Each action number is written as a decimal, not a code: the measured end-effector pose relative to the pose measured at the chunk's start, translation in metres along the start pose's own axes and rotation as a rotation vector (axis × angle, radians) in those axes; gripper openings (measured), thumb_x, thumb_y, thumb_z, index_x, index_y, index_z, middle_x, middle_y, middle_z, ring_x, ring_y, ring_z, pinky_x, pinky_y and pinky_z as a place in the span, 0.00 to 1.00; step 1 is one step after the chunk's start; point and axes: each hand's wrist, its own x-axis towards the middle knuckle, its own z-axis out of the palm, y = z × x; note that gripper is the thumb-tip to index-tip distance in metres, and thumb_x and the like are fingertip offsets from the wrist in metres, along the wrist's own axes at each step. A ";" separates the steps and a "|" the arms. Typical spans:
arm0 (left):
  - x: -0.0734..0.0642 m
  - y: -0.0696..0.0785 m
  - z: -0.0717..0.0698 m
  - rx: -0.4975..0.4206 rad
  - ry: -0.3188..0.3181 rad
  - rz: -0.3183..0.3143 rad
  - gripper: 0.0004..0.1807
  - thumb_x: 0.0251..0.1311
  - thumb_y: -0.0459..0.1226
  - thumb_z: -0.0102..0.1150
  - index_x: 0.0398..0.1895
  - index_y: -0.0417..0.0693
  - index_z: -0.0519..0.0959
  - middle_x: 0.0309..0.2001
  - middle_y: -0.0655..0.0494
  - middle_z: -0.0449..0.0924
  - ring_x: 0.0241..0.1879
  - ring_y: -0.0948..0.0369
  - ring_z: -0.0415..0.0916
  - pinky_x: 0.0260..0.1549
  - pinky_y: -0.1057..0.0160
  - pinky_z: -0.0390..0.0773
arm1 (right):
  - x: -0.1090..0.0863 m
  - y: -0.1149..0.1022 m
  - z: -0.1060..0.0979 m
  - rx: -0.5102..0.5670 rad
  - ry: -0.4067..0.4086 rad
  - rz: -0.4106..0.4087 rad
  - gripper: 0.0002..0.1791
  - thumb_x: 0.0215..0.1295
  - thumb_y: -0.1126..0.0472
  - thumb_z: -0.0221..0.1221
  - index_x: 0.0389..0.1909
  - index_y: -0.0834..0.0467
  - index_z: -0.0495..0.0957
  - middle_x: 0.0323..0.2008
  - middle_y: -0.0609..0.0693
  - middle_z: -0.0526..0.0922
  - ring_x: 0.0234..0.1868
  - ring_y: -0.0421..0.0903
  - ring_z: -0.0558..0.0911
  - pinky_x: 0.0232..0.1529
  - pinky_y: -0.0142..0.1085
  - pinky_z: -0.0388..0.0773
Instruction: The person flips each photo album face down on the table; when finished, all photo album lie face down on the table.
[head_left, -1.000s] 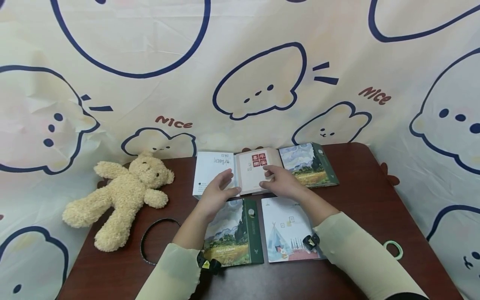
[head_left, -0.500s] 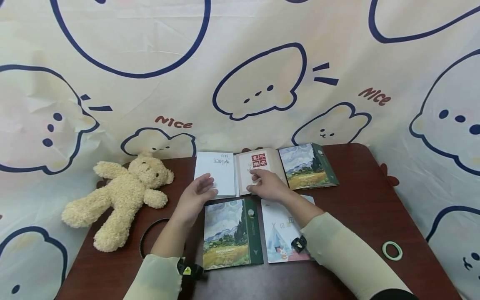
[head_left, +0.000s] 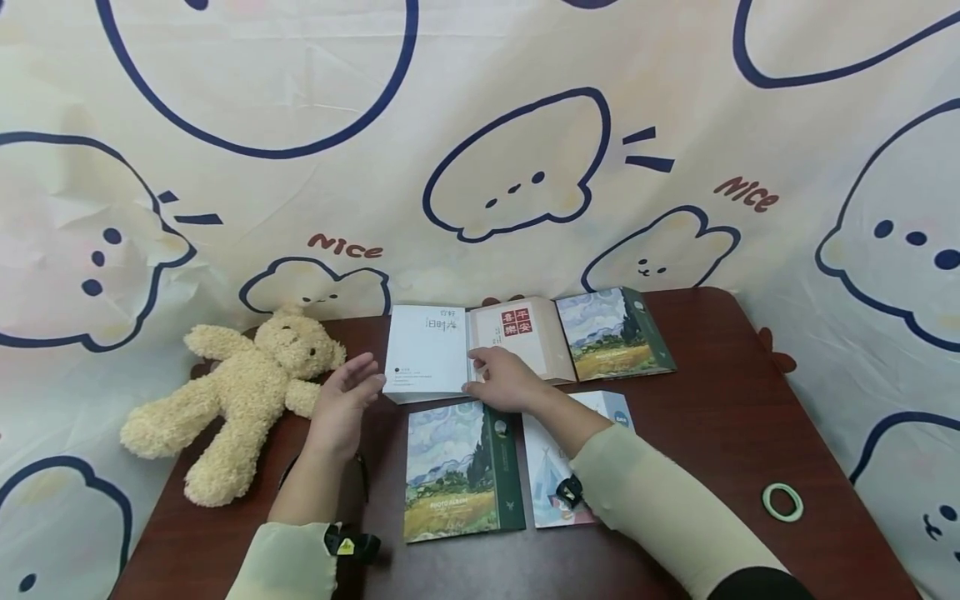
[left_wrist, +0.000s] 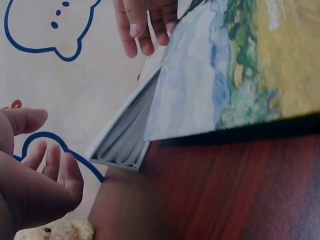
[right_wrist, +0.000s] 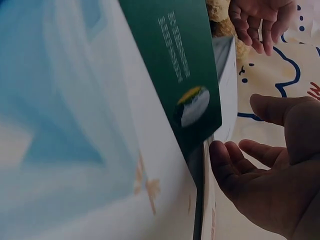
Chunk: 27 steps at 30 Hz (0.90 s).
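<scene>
My left hand [head_left: 341, 408] hovers beside the left edge of a white album [head_left: 427, 358], fingers loosely bent and holding nothing. By that album's right edge is my right hand [head_left: 504, 382], thumb and fingers apart; the wrist view shows nothing between them, and whether a fingertip touches the album I cannot tell. Partly behind the right hand lies a beige album [head_left: 551, 333] with red square characters. To its right is an album with a landscape painting [head_left: 600, 333]. A matching photo album [head_left: 450, 467] and a white album with a blue tent [head_left: 542, 458] lie in front, the latter partly under my right forearm.
A cream teddy bear [head_left: 251, 387] lies on the table's left side, near my left hand. My left forearm mostly hides a dark ring [head_left: 362, 479]. A pale green ring [head_left: 782, 502] rests at the right of the brown table [head_left: 720, 442]. A printed cloth [head_left: 480, 50] hangs behind.
Both hands have moved left, from over the white and beige albums to the white album's two sides. The left hand has drawn away from its cover. The albums stay in nearly the same places.
</scene>
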 end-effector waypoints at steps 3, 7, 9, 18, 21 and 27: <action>0.003 -0.004 -0.002 -0.010 0.018 -0.029 0.32 0.74 0.34 0.57 0.78 0.41 0.61 0.74 0.41 0.60 0.65 0.55 0.67 0.66 0.52 0.65 | 0.003 -0.005 0.006 -0.030 -0.013 -0.029 0.34 0.71 0.52 0.64 0.73 0.61 0.70 0.61 0.58 0.79 0.59 0.53 0.80 0.61 0.48 0.76; 0.007 -0.009 -0.004 -0.029 -0.013 -0.067 0.35 0.74 0.33 0.57 0.80 0.40 0.57 0.76 0.41 0.55 0.70 0.53 0.59 0.70 0.50 0.61 | 0.005 -0.012 0.013 -0.058 -0.026 -0.050 0.35 0.70 0.52 0.64 0.73 0.62 0.70 0.68 0.61 0.74 0.68 0.56 0.74 0.69 0.48 0.71; 0.009 -0.010 -0.004 -0.046 -0.033 -0.083 0.36 0.74 0.33 0.57 0.81 0.41 0.54 0.77 0.41 0.52 0.72 0.51 0.56 0.72 0.48 0.59 | 0.006 -0.015 0.016 -0.069 -0.031 -0.051 0.35 0.71 0.52 0.64 0.74 0.62 0.69 0.70 0.61 0.72 0.70 0.56 0.72 0.71 0.48 0.68; 0.015 -0.016 -0.003 -0.068 -0.084 -0.134 0.42 0.75 0.33 0.57 0.83 0.42 0.47 0.80 0.39 0.46 0.76 0.48 0.55 0.75 0.48 0.58 | 0.008 -0.024 0.022 -0.101 -0.058 -0.038 0.36 0.71 0.50 0.64 0.75 0.62 0.68 0.72 0.61 0.69 0.73 0.57 0.69 0.73 0.48 0.66; 0.016 -0.016 -0.001 -0.065 -0.105 -0.139 0.42 0.75 0.33 0.57 0.83 0.41 0.46 0.80 0.39 0.46 0.76 0.48 0.56 0.76 0.48 0.57 | 0.009 -0.025 0.023 -0.127 -0.060 -0.040 0.36 0.71 0.50 0.63 0.74 0.62 0.68 0.72 0.62 0.69 0.72 0.57 0.70 0.72 0.47 0.67; 0.018 -0.019 0.002 -0.057 -0.118 -0.148 0.41 0.76 0.34 0.55 0.84 0.41 0.45 0.79 0.40 0.51 0.75 0.49 0.59 0.76 0.48 0.57 | 0.011 -0.026 0.026 -0.186 -0.077 -0.050 0.35 0.71 0.51 0.63 0.74 0.63 0.69 0.72 0.62 0.69 0.71 0.57 0.71 0.72 0.46 0.67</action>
